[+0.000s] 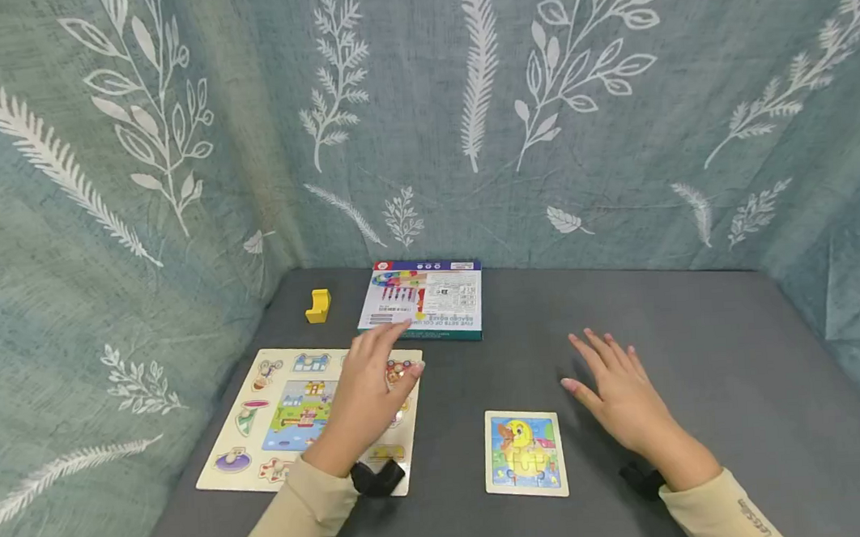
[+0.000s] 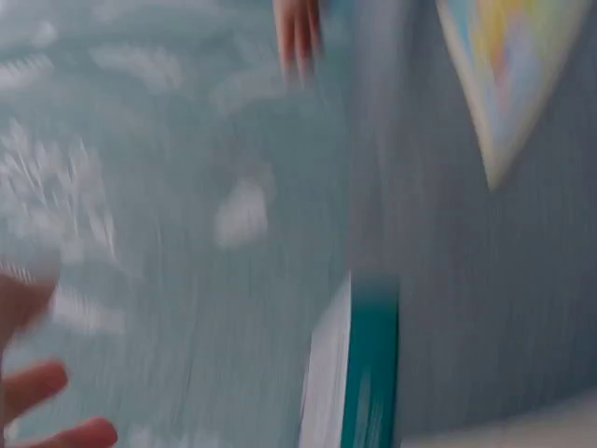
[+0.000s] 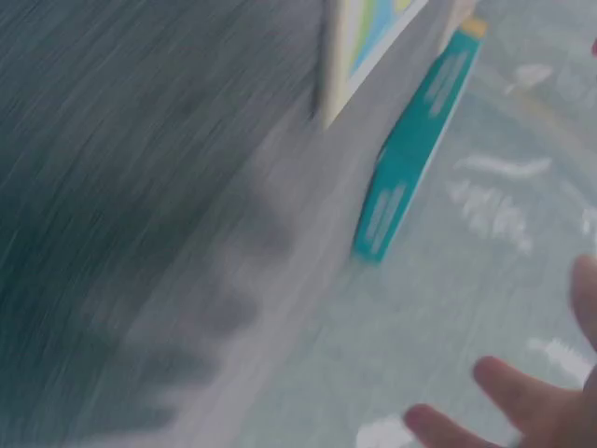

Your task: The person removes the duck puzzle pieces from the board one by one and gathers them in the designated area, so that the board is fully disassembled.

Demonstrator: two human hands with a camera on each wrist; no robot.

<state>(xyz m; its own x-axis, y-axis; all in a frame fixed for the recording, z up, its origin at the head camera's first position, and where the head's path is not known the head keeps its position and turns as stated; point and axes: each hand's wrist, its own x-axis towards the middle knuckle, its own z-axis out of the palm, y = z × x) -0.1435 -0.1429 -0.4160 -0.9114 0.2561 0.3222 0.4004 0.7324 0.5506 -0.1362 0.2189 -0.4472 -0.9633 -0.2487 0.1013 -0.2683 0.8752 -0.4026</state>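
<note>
My left hand is raised over the right part of a large wooden peg puzzle board, fingers extended and holding nothing. It hides some of that board's pieces. To the right of a small square duck puzzle, my right hand hovers above the table with its fingers spread and nothing in them. The duck puzzle lies flat between the two hands, its picture filled with jigsaw pieces. In the left wrist view the duck puzzle is blurred; the right wrist view shows only its corner.
A flat printed box with a teal side lies behind the peg board, partly behind my left fingertips. Left of it stands a small yellow block with a notched top. A leaf-patterned curtain borders the dark grey table.
</note>
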